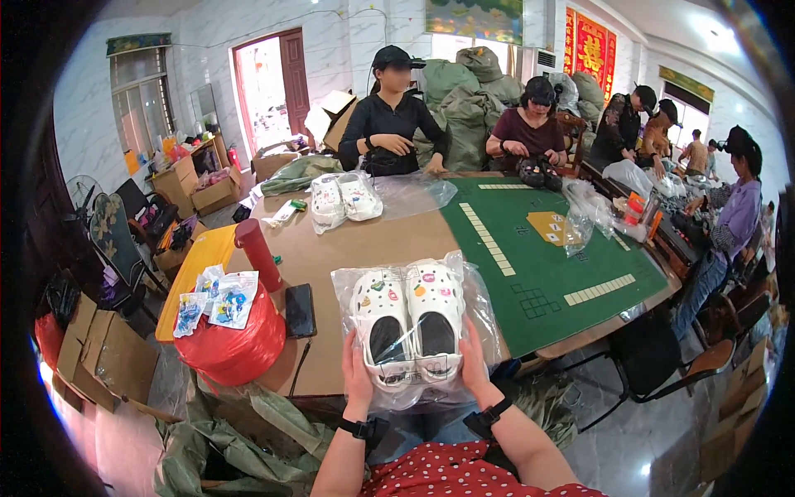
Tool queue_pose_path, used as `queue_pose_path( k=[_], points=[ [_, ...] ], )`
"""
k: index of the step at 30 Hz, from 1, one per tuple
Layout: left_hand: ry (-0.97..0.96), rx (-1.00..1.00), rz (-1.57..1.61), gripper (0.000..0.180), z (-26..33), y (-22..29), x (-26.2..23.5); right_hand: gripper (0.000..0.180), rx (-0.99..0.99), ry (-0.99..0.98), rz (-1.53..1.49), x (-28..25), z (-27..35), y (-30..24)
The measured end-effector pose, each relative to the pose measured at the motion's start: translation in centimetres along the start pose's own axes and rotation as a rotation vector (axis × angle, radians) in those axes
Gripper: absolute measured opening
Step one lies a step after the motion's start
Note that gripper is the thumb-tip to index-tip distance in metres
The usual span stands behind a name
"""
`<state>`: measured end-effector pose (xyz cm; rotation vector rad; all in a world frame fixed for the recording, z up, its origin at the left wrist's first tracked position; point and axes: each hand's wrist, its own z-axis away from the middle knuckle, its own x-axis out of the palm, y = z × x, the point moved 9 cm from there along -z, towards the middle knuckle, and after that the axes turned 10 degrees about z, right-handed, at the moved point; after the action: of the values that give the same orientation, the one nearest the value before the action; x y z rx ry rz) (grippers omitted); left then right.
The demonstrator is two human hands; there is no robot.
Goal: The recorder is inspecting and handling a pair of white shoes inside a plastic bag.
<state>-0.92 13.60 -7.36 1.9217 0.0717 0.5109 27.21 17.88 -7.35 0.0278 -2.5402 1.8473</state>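
Bright daylit room, seen through a strong fisheye

Daylight poured in from the open doorway (269,83) and windows (141,108) — both blown out white. Ceiling lights glared at upper right. The clear plastic bag (414,331) caught soft reflections; edges curved into a black rim — far figures were slightly soft.

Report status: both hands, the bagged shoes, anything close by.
Left hand and right hand grip the clear bag from either side. Pair of white clogs inside, toes away. Black phone and red sack lie to the left.
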Motion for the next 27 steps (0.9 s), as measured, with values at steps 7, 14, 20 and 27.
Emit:
queue_pose_path(
  k=[7,14,20,27],
  points=[
    [0.009,0.010,0.005,0.053,0.0,-0.1,-0.1,0.070,-0.007,-0.001,0.001,0.0,0.0,-0.1],
    [0.009,-0.004,-0.012,0.054,-0.1,-0.3,-0.2,0.069,-0.028,0.002,0.018,0.0,-0.2,0.1],
    [0.011,0.013,-0.012,0.054,-0.1,-0.8,-0.5,0.068,-0.034,0.002,0.003,-0.2,-0.4,0.9],
    [0.019,-0.009,0.043,0.054,0.0,-0.9,-0.4,0.066,-0.047,0.000,0.014,-0.1,-0.3,0.4]
  ],
)
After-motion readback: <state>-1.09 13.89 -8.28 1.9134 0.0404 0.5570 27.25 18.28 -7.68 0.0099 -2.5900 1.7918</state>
